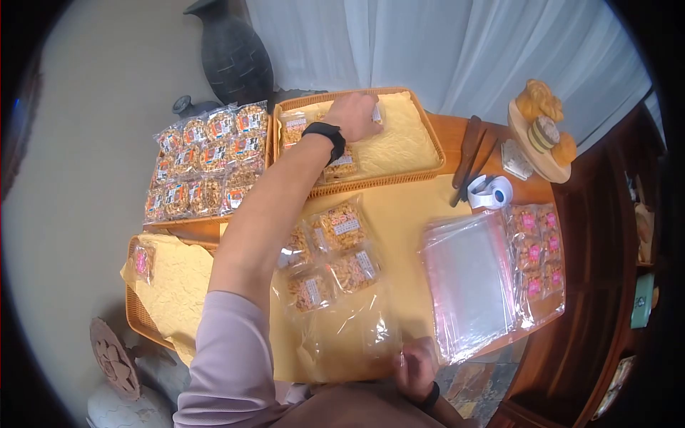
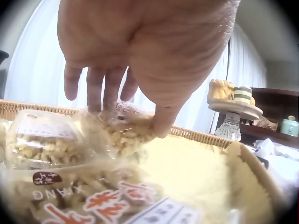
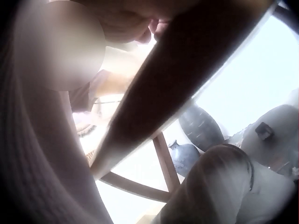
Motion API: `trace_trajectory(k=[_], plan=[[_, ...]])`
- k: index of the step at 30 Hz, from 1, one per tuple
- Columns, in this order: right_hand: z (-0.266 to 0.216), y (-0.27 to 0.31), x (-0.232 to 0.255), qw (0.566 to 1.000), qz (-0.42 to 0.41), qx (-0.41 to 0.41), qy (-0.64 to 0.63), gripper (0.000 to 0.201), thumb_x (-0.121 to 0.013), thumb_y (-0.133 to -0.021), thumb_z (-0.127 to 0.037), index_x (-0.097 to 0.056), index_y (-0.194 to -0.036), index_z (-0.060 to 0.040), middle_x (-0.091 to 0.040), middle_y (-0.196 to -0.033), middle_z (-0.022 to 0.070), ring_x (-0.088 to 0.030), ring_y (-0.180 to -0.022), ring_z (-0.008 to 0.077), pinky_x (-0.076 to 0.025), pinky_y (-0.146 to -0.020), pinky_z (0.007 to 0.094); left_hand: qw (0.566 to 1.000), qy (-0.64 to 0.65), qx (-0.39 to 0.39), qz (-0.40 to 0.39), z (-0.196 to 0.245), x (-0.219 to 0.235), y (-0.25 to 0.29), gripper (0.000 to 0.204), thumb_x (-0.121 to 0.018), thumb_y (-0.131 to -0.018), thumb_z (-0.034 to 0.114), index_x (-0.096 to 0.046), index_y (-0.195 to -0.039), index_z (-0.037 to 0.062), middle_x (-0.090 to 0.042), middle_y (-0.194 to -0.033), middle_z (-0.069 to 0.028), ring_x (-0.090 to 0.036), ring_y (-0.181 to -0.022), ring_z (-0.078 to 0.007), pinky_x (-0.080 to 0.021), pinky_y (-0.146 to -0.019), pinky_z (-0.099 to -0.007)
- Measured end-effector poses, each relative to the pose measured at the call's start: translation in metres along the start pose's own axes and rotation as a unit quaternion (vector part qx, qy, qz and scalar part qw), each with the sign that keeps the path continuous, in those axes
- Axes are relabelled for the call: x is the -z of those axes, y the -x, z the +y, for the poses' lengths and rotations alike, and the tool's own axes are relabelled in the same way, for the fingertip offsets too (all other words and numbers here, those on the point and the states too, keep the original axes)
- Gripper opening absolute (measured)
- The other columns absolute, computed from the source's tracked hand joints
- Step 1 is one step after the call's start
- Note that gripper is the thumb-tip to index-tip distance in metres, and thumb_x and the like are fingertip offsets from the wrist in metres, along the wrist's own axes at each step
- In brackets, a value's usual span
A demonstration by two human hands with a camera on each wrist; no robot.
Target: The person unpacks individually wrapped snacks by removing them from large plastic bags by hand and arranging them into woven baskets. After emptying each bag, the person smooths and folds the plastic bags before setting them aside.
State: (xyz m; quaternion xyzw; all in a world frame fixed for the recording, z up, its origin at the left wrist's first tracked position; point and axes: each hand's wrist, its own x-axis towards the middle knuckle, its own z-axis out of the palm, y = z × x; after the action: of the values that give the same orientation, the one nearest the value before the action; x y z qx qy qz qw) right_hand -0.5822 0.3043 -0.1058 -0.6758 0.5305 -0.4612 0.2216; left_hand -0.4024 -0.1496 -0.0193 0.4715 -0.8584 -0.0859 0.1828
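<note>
My left hand (image 1: 354, 118), with a black band at its wrist, reaches into the back wicker basket (image 1: 437, 153). Its thumb and fingers grip a clear-wrapped snack packet (image 2: 128, 133), and other packets lie close in front in the left wrist view. Down at the table's front edge, my right hand (image 1: 416, 367) has curled fingers at the near corner of a clear plastic bag (image 1: 342, 339), pinching its edge. Several snack packets (image 1: 346, 225) sit at the far part of that bag, partly behind my left forearm. The right wrist view mostly shows the table's underside.
A tray of bagged snacks (image 1: 207, 160) stands at back left, a paper-lined basket (image 1: 175, 278) at front left. On the right lie flat clear bags (image 1: 467, 278), pink-labelled packets (image 1: 531, 250), a tape roll (image 1: 490, 192) and dark tongs (image 1: 471, 157). A bread stand (image 1: 535, 153) rises behind.
</note>
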Motion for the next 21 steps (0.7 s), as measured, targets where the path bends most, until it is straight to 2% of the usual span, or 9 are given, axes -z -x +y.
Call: trace_trajectory(k=[1, 3, 6, 8, 10, 17, 19, 20, 21], plan=[[0.001, -0.001, 0.000, 1.000, 0.007, 0.020, 0.007, 0.026, -0.068, -0.087, 0.004, -0.059, -0.110, -0.0012, -0.059, -0.092, 0.0143, -0.056, -0.081, 0.0291, -0.047, -0.073, 0.0382, 1.000, 0.001, 0.000, -0.002, -0.003, -0.002, -0.004, 0.053, -0.081, -0.080, 0.027, -0.068, -0.120, -0.0055, -0.071, -0.108, -0.0265, -0.067, -0.107, -0.0422, -0.053, -0.095, -0.0462], [0.001, -0.001, 0.000, 1.000, 0.003, 0.024, 0.016, 0.027, -0.069, -0.086, 0.004, -0.059, -0.110, -0.0012, -0.059, -0.092, 0.0144, -0.057, -0.080, 0.0299, -0.047, -0.072, 0.0392, 0.994, -0.045, 0.050, -0.086, -0.001, 0.004, -0.003, 0.054, -0.082, -0.079, 0.029, -0.069, -0.118, -0.0055, -0.071, -0.107, -0.0266, -0.068, -0.106, -0.0410, -0.053, -0.095, -0.0444], [0.002, -0.001, 0.001, 0.999, -0.010, 0.029, 0.024, 0.029, -0.070, -0.084, 0.004, -0.059, -0.111, -0.0013, -0.061, -0.093, 0.0146, -0.058, -0.080, 0.0311, -0.049, -0.072, 0.0407, 0.994, 0.009, 0.034, -0.102, -0.022, 0.001, -0.004, 0.053, -0.083, -0.078, 0.031, -0.070, -0.115, -0.0057, -0.072, -0.106, -0.0268, -0.069, -0.104, -0.0388, -0.053, -0.094, -0.0432], [0.002, -0.002, 0.002, 0.999, -0.016, 0.029, 0.026, 0.030, -0.070, -0.083, 0.004, -0.060, -0.111, -0.0014, -0.062, -0.094, 0.0147, -0.059, -0.080, 0.0315, -0.049, -0.072, 0.0412, 0.991, 0.037, 0.053, -0.113, -0.033, -0.003, -0.007, 0.053, -0.083, -0.079, 0.031, -0.070, -0.115, -0.0060, -0.072, -0.107, -0.0268, -0.070, -0.103, -0.0373, -0.053, -0.093, -0.0425], [0.002, -0.004, 0.004, 0.999, -0.030, 0.030, 0.033, 0.030, -0.070, -0.083, 0.004, -0.061, -0.111, -0.0015, -0.063, -0.095, 0.0143, -0.059, -0.081, 0.0311, -0.049, -0.073, 0.0409, 0.994, 0.067, 0.022, -0.080, -0.042, -0.010, -0.009, 0.054, -0.083, -0.079, 0.031, -0.069, -0.115, -0.0066, -0.072, -0.107, -0.0265, -0.070, -0.103, -0.0376, -0.053, -0.093, -0.0425], [0.002, 0.000, 0.004, 0.998, -0.033, 0.010, 0.044, 0.030, -0.070, -0.084, 0.003, -0.061, -0.113, -0.0017, -0.063, -0.094, 0.0139, -0.060, -0.081, 0.0305, -0.050, -0.073, 0.0417, 0.996, 0.027, 0.047, -0.072, -0.034, -0.009, -0.007, 0.060, -0.083, -0.079, 0.033, -0.067, -0.119, -0.0091, -0.072, -0.107, -0.0268, -0.069, -0.106, -0.0389, -0.053, -0.094, -0.0432], [-0.001, -0.003, 0.004, 0.998, -0.032, 0.015, 0.046, 0.030, -0.070, -0.085, 0.002, -0.060, -0.113, -0.0013, -0.063, -0.094, 0.0140, -0.060, -0.080, 0.0306, -0.050, -0.073, 0.0421, 0.998, 0.059, 0.036, -0.004, -0.030, -0.011, -0.004, 0.068, -0.079, -0.082, 0.043, -0.064, -0.121, -0.0105, -0.072, -0.107, -0.0279, -0.069, -0.107, -0.0407, -0.052, -0.096, -0.0436], [-0.001, -0.003, 0.003, 0.998, -0.033, 0.015, 0.045, 0.030, -0.070, -0.085, 0.002, -0.060, -0.113, -0.0013, -0.063, -0.094, 0.0140, -0.060, -0.080, 0.0306, -0.050, -0.073, 0.0421, 0.998, 0.058, 0.038, -0.005, -0.026, -0.009, -0.004, 0.068, -0.079, -0.082, 0.043, -0.064, -0.121, -0.0105, -0.072, -0.107, -0.0279, -0.069, -0.107, -0.0407, -0.052, -0.096, -0.0436], [-0.001, -0.003, 0.003, 0.998, -0.028, 0.015, 0.046, 0.029, -0.069, -0.085, 0.002, -0.060, -0.112, -0.0012, -0.063, -0.094, 0.0140, -0.059, -0.080, 0.0305, -0.050, -0.072, 0.0422, 0.996, 0.052, 0.068, 0.004, -0.018, -0.006, -0.006, 0.063, -0.075, -0.084, 0.047, -0.067, -0.116, -0.0063, -0.073, -0.105, -0.0243, -0.069, -0.105, -0.0400, -0.052, -0.096, -0.0447]])
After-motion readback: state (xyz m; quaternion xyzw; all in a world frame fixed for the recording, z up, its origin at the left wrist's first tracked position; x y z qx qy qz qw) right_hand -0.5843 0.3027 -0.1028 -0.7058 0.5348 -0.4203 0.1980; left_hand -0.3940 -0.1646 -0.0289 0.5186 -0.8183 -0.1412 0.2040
